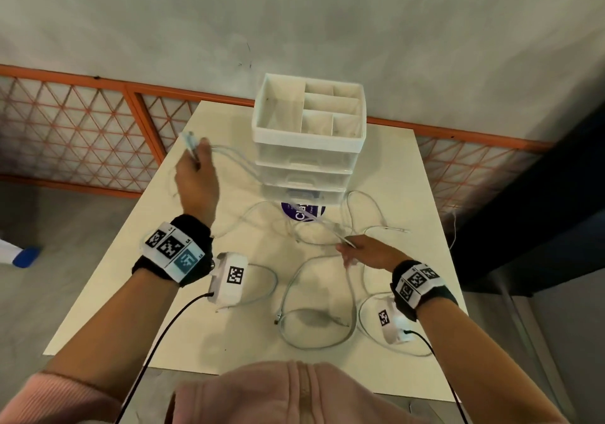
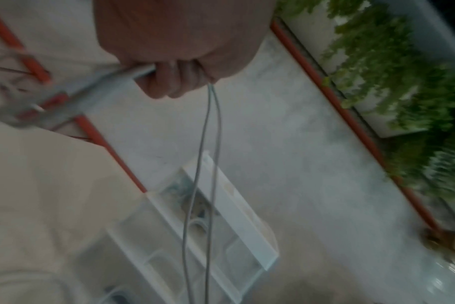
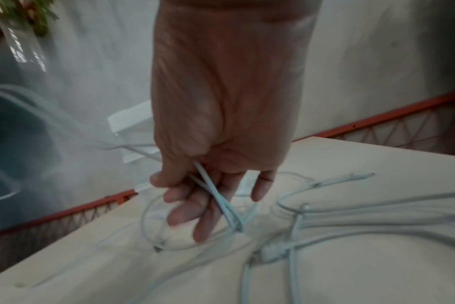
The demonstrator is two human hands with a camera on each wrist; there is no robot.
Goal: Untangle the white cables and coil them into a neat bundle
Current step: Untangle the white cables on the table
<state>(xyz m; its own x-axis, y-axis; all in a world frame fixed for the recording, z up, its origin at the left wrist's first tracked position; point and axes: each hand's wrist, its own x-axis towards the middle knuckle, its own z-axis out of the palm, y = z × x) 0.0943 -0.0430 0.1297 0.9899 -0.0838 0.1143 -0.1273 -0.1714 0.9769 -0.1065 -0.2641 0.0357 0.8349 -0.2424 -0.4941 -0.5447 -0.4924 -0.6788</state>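
The left hand [image 1: 196,178] is raised above the far left part of the table [image 1: 131,276], its fingers curled tightly round a bunch of the white cables [image 1: 314,292]; connector ends stick out past the knuckles, and in the left wrist view two thin strands hang down from the fist toward the drawer unit [image 1: 307,148]. From that hand the strands run right and nearer, across the front of the drawer unit, to the right hand [image 1: 366,253]. The right hand is low over the middle of the table and pinches a couple of strands between thumb and fingers, the other fingers loosely spread. Most of the white cables lie in loose, overlapping loops on the table near and around the right hand, with one plug end stretched out to the right. The white drawer unit stands at the far edge of the table, and a purple round label [image 1: 302,212] lies just in front of it.
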